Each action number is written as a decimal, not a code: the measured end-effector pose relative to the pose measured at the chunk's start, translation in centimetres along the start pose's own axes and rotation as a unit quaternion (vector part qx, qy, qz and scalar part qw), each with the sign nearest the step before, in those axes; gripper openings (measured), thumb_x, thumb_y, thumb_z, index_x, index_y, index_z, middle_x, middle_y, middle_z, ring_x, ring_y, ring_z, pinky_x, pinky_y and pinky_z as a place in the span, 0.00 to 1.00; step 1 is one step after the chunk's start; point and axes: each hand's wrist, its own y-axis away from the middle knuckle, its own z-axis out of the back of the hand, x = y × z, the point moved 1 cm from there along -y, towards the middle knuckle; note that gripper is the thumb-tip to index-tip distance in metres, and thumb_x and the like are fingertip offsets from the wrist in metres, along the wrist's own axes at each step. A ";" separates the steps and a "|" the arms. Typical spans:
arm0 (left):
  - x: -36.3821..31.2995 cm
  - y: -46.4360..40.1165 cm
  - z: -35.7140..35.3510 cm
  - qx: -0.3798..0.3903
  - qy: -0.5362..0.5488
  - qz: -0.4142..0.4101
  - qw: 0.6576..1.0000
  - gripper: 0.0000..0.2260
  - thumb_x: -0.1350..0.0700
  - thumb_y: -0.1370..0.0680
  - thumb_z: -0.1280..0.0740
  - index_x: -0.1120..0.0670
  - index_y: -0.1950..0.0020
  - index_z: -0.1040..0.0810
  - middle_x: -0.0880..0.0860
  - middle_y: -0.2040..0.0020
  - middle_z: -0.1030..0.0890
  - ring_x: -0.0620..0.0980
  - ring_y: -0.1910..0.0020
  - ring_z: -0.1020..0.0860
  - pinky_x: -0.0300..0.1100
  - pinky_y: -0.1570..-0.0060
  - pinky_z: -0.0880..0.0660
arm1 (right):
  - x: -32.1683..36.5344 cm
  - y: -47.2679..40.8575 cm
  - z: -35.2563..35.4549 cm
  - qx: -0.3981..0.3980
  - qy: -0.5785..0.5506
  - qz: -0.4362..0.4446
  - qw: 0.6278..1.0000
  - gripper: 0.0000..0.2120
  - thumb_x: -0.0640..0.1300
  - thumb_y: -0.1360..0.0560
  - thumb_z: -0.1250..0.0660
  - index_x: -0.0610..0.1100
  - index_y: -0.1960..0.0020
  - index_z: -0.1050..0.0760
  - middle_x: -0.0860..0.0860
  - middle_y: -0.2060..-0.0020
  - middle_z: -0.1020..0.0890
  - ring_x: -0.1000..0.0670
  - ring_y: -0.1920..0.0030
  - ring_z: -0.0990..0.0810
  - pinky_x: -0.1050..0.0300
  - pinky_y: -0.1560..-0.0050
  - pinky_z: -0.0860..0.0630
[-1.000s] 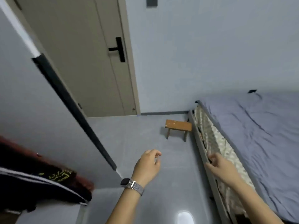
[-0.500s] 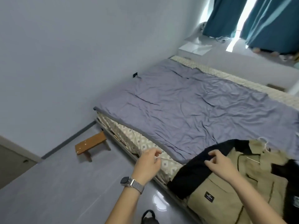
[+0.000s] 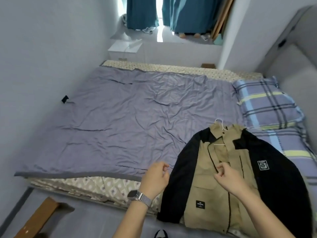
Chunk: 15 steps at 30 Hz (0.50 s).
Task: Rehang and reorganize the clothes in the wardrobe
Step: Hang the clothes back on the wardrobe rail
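A khaki jacket with black sleeves (image 3: 204, 191) lies flat on the near right part of the bed (image 3: 120, 121), on a white hanger (image 3: 220, 124) whose hook pokes out at the collar. My right hand (image 3: 226, 177) hovers over the jacket's front, fingers loosely curled, holding nothing. My left hand (image 3: 155, 177), with a watch on the wrist, floats just left of the jacket's black sleeve above the bed's edge, fingers curled and empty. The wardrobe is out of view.
A plaid pillow (image 3: 267, 103) and plaid blanket (image 3: 291, 146) lie at the right of the bed. A small wooden stool (image 3: 37, 219) stands on the floor at the lower left. Teal curtains (image 3: 171, 12) and a white bedside table (image 3: 124, 47) are beyond the bed.
The view has swung right from the door and wardrobe to the bed, bringing the jacket fully into sight. Both hands stayed raised and empty, now over the jacket.
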 end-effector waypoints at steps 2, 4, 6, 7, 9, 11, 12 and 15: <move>-0.9 -1.2 -1.7 0.028 0.001 -0.013 1.000 0.09 0.56 0.23 0.39 0.52 0.43 0.24 0.47 0.51 0.23 0.44 0.54 0.24 0.39 0.50 0.26 | -1.9 0.0 -0.1 0.001 -0.011 -0.017 1.000 0.15 0.44 0.26 0.33 0.47 0.40 0.29 0.53 0.60 0.21 0.57 0.59 0.24 0.67 0.65 0.34; -2.1 -2.6 -3.4 0.055 0.000 -0.029 0.998 0.09 0.56 0.23 0.39 0.51 0.44 0.24 0.47 0.52 0.23 0.43 0.56 0.24 0.39 0.51 0.26 | -4.2 -0.2 0.5 0.002 -0.022 -0.049 0.999 0.14 0.43 0.26 0.33 0.47 0.41 0.29 0.53 0.59 0.23 0.56 0.58 0.24 0.64 0.62 0.33; -3.7 -4.0 -5.1 0.077 -0.005 -0.037 0.996 0.08 0.56 0.22 0.39 0.51 0.44 0.24 0.46 0.54 0.23 0.43 0.57 0.24 0.38 0.51 0.26 | -6.9 -1.1 1.8 0.003 -0.025 -0.080 0.997 0.12 0.42 0.26 0.33 0.47 0.44 0.29 0.53 0.60 0.23 0.54 0.57 0.24 0.60 0.59 0.31; -4.6 -4.7 -5.9 0.086 -0.010 -0.039 0.996 0.08 0.57 0.22 0.39 0.51 0.44 0.24 0.45 0.55 0.23 0.43 0.58 0.24 0.38 0.51 0.27 | -8.4 -1.7 2.6 0.001 -0.031 -0.094 0.995 0.11 0.42 0.26 0.34 0.47 0.45 0.29 0.53 0.60 0.24 0.53 0.57 0.24 0.59 0.57 0.31; -6.2 -6.3 -7.7 0.088 -0.017 -0.046 0.995 0.08 0.57 0.23 0.38 0.52 0.45 0.24 0.46 0.57 0.23 0.42 0.61 0.25 0.39 0.51 0.26 | -11.4 -3.2 4.3 -0.007 -0.041 -0.112 0.993 0.09 0.42 0.26 0.34 0.48 0.47 0.29 0.52 0.58 0.24 0.51 0.54 0.24 0.58 0.53 0.29; -7.8 -7.9 -9.6 0.094 -0.020 -0.039 0.995 0.09 0.57 0.23 0.38 0.52 0.44 0.23 0.47 0.57 0.21 0.42 0.61 0.24 0.38 0.53 0.26 | -14.6 -5.2 5.8 -0.005 -0.042 -0.117 0.992 0.10 0.43 0.27 0.33 0.48 0.46 0.28 0.52 0.54 0.23 0.51 0.51 0.23 0.57 0.50 0.27; -8.6 -8.7 -10.6 0.099 -0.021 -0.032 0.994 0.08 0.57 0.22 0.38 0.51 0.44 0.24 0.47 0.56 0.21 0.42 0.61 0.24 0.37 0.54 0.26 | -16.1 -6.4 6.6 0.001 -0.042 -0.119 0.992 0.12 0.44 0.26 0.33 0.47 0.44 0.27 0.51 0.52 0.23 0.51 0.49 0.23 0.58 0.50 0.27; -11.6 -11.2 -14.2 0.100 -0.019 -0.006 0.995 0.07 0.57 0.22 0.37 0.49 0.46 0.24 0.46 0.56 0.21 0.42 0.60 0.23 0.40 0.53 0.25 | -20.5 -10.9 9.0 0.023 -0.029 -0.117 0.992 0.16 0.46 0.27 0.33 0.45 0.40 0.27 0.49 0.45 0.22 0.50 0.45 0.24 0.58 0.47 0.27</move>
